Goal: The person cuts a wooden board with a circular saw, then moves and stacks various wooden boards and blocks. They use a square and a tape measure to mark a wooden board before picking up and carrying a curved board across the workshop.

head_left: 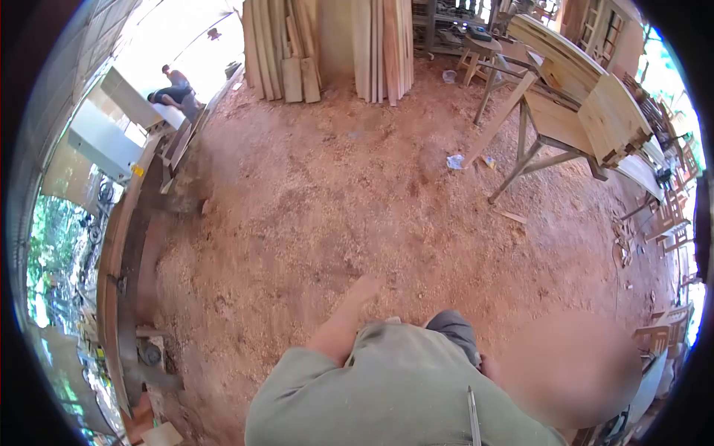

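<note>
My left forearm reaches forward from a green short sleeve, and my left hand [364,288] is over the chip-covered floor [357,186]. Its fingers are smeared, so whether they hold anything is unclear. Just a small part of my right hand [487,366] shows, beside the dark trouser leg [454,332] and the green shirt [394,379]; its fingers are hidden. A slim pen-like object [473,416] lies against the shirt front.
Boards [297,44] lean upright at the back. A wooden trestle [550,130] with planks stands at right. Along the left runs a long wooden bench [123,275]. Another person [175,89] is at the far left. A round blur covers the lower right.
</note>
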Available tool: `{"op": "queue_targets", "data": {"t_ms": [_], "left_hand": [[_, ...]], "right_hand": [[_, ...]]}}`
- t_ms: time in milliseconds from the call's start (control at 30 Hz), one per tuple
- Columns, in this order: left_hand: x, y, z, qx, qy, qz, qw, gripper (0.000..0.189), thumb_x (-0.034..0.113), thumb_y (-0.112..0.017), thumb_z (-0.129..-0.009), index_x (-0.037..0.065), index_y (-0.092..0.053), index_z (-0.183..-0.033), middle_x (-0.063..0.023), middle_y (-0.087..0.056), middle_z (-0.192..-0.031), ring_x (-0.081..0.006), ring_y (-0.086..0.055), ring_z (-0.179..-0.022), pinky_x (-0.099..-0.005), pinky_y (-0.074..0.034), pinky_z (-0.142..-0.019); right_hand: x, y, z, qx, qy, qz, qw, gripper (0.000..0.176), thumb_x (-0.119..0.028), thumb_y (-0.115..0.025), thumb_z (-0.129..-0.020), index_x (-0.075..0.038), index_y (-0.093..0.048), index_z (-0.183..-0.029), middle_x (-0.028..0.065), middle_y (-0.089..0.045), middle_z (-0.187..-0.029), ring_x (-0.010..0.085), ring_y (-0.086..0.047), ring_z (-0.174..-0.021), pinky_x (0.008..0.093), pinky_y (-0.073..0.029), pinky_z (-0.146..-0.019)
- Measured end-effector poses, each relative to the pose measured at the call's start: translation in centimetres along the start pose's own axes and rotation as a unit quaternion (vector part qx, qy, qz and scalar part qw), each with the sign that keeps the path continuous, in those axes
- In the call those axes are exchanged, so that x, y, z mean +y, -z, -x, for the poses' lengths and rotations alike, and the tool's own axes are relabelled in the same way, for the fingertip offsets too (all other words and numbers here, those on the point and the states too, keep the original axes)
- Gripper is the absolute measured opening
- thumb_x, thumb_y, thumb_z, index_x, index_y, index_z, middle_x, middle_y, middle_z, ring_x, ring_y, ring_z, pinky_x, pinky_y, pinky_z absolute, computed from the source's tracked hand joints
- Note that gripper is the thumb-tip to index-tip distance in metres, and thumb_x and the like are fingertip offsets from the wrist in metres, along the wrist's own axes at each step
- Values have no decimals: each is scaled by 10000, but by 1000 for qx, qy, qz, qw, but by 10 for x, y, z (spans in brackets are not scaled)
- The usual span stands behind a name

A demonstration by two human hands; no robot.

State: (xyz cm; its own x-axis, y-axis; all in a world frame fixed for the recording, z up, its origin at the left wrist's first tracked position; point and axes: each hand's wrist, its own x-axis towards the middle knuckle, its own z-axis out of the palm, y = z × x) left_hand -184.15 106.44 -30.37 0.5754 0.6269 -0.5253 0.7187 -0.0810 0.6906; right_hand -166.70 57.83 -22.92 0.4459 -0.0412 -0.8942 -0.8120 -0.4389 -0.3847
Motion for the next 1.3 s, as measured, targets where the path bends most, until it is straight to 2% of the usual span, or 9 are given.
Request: {"op": "queue_targets", "data": {"t_ms": [100, 267, 433, 733, 800, 867, 933, 1200, 1300], "left_hand": [[156, 41, -10, -25, -28, 104, 994, 334, 362, -588, -867, 41, -668, -910, -59, -644, -829, -209, -590, -803, -390, -476, -717], [204, 64, -100, 11, -20, 191, 981, 311, 327, -616, -854, 39, -686, -763, -26, -620, -726, -172, -573, -739, -357, -471, -703], [108, 68, -108, 84, 266, -38, 960, 644, 502, -631, -753, 36, -613, -1198, -217, -622, -1176, -361, -584, -1114, -372, -466, -919], [73, 57, -74, 254, 409, 386, 787, 301, 346, -625, -824, 61, -635, -919, -102, -640, -867, -228, -584, -678, -388, -447, -543], [76, 50, -85, 273, 432, 393, 765, 279, 330, -618, -834, 66, -629, -923, -97, -636, -855, -226, -572, -665, -383, -433, -527], [78, 59, -109, 145, 507, 392, 754, 235, 301, -612, -838, 70, -620, -886, -91, -608, -803, -221, -557, -635, -394, -429, -522], [111, 89, -143, 172, 485, 411, 753, 229, 296, -611, -838, 69, -613, -870, -88, -589, -776, -219, -546, -613, -393, -421, -512], [106, 205, -404, 277, 407, 518, 699, 262, 300, -617, -828, 39, -593, -815, -72, -540, -640, -200, -518, -514, -350, -375, -440], [181, 295, -496, 240, 318, 317, 861, 344, 343, -649, -794, 0, -657, -763, -122, -621, -667, -230, -607, -616, -381, -454, -530]], "right_hand": [[-43, -2, -36, 62, 377, 338, 860, 284, -261, -554, -857, -47, -623, -1030, 132, -623, -895, 250, -605, -833, 396, -491, -680], [-267, -63, -123, 140, 257, -102, 951, 96, -163, -572, -847, -74, -598, -823, 42, -567, -720, 149, -551, -581, 304, -404, -448], [-548, -110, -152, 4, 429, -120, 895, 149, -187, -580, -877, -100, -551, -760, -17, -531, -664, 89, -492, -556, 243, -356, -450], [-944, -172, -91, 157, 682, 45, 713, 357, -205, -572, -876, 14, -564, -1158, 144, -603, -1099, 236, -574, -1002, 359, -466, -867], [-1069, -122, -278, 435, 722, 343, 414, 444, -279, -585, -872, 5, -552, -1211, 210, -550, -1237, 323, -536, -1123, 396, -432, -959], [-1064, -158, -182, 378, 622, 347, 591, 405, -272, -592, -845, -98, -575, -1210, 218, -583, -1217, 411, -509, -1170, 441, -404, -1003], [-1130, -118, -306, 372, 615, 533, 447, 510, -315, -573, -862, -15, -520, -1271, 275, -527, -1267, 447, -450, -1221, 440, -353, -1058], [-1039, -218, -111, 387, 430, 378, 723, 592, -267, -748, -707, 24, -547, -1182, 244, -536, -1198, 412, -513, -1105, 450, -392, -995], [-1008, -251, -100, 406, 459, 366, 701, 711, -296, -747, -712, 0, -463, -1293, 273, -471, -1245, 415, -461, -1179, 436, -408, -987]]}}
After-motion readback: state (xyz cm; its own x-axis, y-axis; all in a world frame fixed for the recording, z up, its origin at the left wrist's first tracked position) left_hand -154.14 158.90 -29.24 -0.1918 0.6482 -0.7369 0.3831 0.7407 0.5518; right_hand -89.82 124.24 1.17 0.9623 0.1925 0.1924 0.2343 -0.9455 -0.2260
